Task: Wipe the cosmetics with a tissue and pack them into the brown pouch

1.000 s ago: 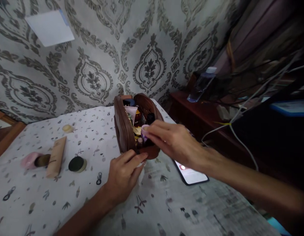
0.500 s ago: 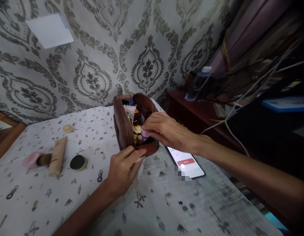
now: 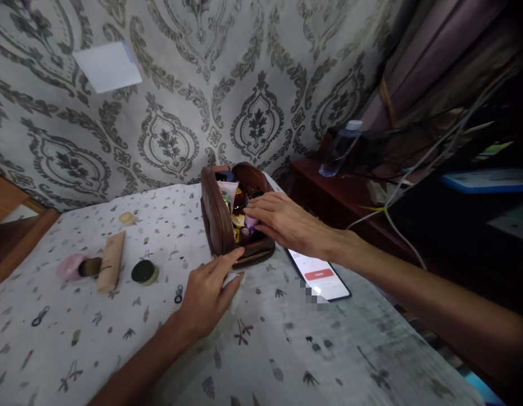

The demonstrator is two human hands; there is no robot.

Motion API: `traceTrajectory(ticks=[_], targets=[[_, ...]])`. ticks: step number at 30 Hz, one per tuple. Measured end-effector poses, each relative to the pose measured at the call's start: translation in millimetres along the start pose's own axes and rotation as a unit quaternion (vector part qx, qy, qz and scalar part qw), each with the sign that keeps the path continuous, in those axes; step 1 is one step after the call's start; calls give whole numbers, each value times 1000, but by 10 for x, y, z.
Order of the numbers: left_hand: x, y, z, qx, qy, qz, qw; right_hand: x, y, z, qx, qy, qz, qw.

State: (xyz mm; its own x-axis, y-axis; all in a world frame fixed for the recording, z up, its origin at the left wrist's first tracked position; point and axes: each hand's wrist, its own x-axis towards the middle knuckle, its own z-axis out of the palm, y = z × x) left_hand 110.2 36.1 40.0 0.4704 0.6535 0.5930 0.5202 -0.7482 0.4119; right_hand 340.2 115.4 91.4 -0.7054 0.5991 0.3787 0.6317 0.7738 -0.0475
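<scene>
A brown zippered makeup bag (image 3: 214, 217) stands unzipped against the wall side of the bed-like surface, packed with small cosmetics. My right hand (image 3: 282, 220) reaches over its right side, fingers closed around a small purple container (image 3: 251, 222) among the contents; the fingertips are partly hidden. At the bag's front edge, my left hand (image 3: 210, 290) touches the zip rim with its index finger. A crumpled whitish, tissue-like piece (image 3: 232, 278) shows between its thumb and fingers. Inside the bag, a pale pink tube (image 3: 228, 190) and yellow-gold items (image 3: 237, 221) are visible.
On the left lie a beige tube (image 3: 111, 262), a pink-handled brush (image 3: 75, 267), a dark-lidded jar (image 3: 144, 272) and a small yellowish item (image 3: 126, 218). A lit phone (image 3: 324, 276) lies under my right forearm. A water bottle (image 3: 339, 149) and cables stand right.
The view has shifted slightly left. The brown flap at the bag's front has gone from under my left fingers, and the zip edge shows there. My right hand stays at the purple container.
</scene>
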Motion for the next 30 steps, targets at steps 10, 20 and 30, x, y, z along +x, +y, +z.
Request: traceTrajectory(ticks=[10, 20, 30], targets=[[-752, -68, -337, 156, -96, 19, 983, -126, -178, -24, 36, 137, 23, 990], [-940, 17, -313, 193, -125, -20, 973, 74, -40, -95, -25, -32, -69, 997], [-898, 5, -303, 193, -109, -15, 975, 311, 108, -2, 7, -107, -114, 988]])
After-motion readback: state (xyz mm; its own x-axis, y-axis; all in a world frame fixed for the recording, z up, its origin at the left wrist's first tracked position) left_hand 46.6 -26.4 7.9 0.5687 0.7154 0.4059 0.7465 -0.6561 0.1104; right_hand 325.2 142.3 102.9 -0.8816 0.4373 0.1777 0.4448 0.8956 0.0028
